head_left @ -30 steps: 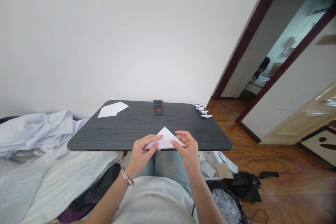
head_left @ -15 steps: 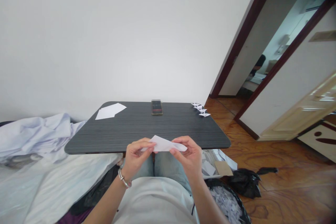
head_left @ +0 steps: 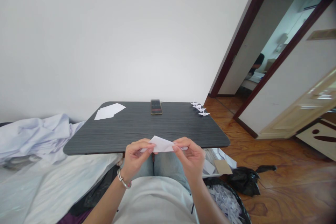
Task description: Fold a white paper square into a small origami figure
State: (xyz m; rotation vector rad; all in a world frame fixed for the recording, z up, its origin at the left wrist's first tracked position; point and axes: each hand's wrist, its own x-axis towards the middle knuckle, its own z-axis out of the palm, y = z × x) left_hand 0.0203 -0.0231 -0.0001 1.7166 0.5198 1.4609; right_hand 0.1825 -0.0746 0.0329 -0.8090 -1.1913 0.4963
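A folded piece of white paper (head_left: 160,145) is held up in front of me, just over the table's near edge. My left hand (head_left: 136,158) pinches its left end between thumb and fingertips. My right hand (head_left: 189,157) grips the right end the same way, and the fingers hide part of the fold. A silver bangle (head_left: 123,179) circles my left wrist. Both hands are above my denim-covered knees (head_left: 162,166).
The dark grey table (head_left: 131,133) carries loose white paper sheets (head_left: 109,111), a phone (head_left: 156,107) and several small paper cranes (head_left: 199,109). White bedding (head_left: 34,136) lies to the left. A bin of shredded paper (head_left: 225,203) and a black plastic bag (head_left: 244,181) stand at the lower right. A person (head_left: 256,65) is visible through the doorway.
The paper has gone from a wide triangle to a narrower folded shape. Both hands have moved closer together, and the view has shifted slightly.
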